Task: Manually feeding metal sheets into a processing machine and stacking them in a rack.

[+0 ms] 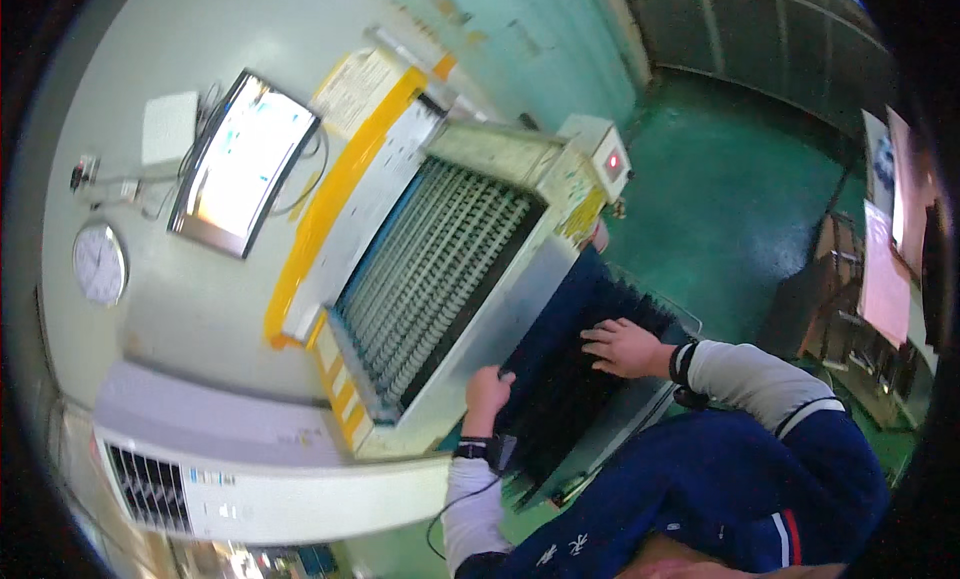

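Observation:
In front of me lies a dark, bristly black piece (560, 379) with rows of upright spikes or bristles along its edge; its exact kind I cannot make out. My right hand (625, 347) rests on its top with the fingers stretched out and apart. At its left edge, beside the machine's pale metal front, my left hand (488, 389) is closed, thumb pressed to the fingers. Whatever it pinches is too small or hidden to name. Both wrists wear black bands, and a thin black cord (458, 501) hangs from the left one.
Left of my hands is a machine with rows of grey rollers (440, 269) under a yellow-edged cover (345, 199). A control box (598, 154) with a red light sits at its far corner. A lit screen (243, 164), a round clock (99, 264) and a white air conditioner (250, 494) stand left.

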Motion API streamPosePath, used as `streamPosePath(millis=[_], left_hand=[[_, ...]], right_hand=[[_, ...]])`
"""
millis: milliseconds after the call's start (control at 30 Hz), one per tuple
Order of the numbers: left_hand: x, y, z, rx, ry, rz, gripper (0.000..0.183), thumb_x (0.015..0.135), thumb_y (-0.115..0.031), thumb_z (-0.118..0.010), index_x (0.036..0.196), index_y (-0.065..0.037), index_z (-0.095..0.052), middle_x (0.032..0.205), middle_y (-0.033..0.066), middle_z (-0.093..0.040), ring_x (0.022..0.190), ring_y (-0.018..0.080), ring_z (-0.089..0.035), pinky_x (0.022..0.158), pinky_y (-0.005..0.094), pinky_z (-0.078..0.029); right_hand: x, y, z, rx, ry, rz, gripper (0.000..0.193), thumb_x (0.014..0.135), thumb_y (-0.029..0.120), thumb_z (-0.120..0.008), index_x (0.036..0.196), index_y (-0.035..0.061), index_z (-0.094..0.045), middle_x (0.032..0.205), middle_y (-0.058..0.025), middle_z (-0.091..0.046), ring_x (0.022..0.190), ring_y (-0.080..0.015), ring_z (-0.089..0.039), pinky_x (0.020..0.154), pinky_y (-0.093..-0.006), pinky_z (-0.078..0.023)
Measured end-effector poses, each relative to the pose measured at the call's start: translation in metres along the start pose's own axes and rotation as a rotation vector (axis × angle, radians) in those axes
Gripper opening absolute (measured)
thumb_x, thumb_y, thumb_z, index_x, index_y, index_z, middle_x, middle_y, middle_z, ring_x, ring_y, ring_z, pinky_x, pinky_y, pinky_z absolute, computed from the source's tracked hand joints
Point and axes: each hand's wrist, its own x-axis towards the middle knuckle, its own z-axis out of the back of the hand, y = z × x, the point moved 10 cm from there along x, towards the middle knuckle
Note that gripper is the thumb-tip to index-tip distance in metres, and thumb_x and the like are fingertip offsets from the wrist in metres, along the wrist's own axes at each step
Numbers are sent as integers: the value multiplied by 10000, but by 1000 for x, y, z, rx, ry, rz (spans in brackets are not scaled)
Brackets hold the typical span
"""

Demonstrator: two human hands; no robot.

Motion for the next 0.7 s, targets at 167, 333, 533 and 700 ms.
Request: streamPosePath(millis=[167, 333, 533, 700], left_hand=[[-49, -10, 110, 1, -81, -48, 438, 905, -419, -806, 1078, -16, -801, 1021, 271, -758, 982, 462, -734, 853, 537, -578], [-99, -6, 254, 136, -270, -29, 439, 901, -419, -817, 1118, -38, -796, 991, 228, -765, 921, 448, -735, 798, 525, -562], [-117, 17, 342, -27, -431, 89, 382, 906, -326, -836, 1106, -6, -778, 920, 218, -762, 854, 415, -728, 758, 468, -549], [-102, 21, 343, -82, -466, -6, 335, 916, -276, -828, 1086, 8, -776, 826, 194, -747, 744, 338, -717, 720, 430, -537]], right_hand=[[-10, 2, -2, 37, 57, -36, 459, 1040, 405, -669, 1407, 129, -681, 1565, -76, -580, 1377, -328, -548, 1123, -498, -464], [-6, 1, 3, 53, 80, -64, 466, 1018, 393, -692, 1400, 126, -685, 1561, -79, -579, 1364, -335, -550, 1117, -502, -465], [-7, -1, -1, 52, 39, -50, 463, 1000, 377, -706, 1387, 122, -688, 1557, -82, -580, 1353, -337, -553, 1101, -512, -471], [-5, 1, -6, 57, 42, -51, 450, 987, 364, -715, 1368, 125, -695, 1545, -80, -593, 1359, -334, -553, 1097, -512, -471]])
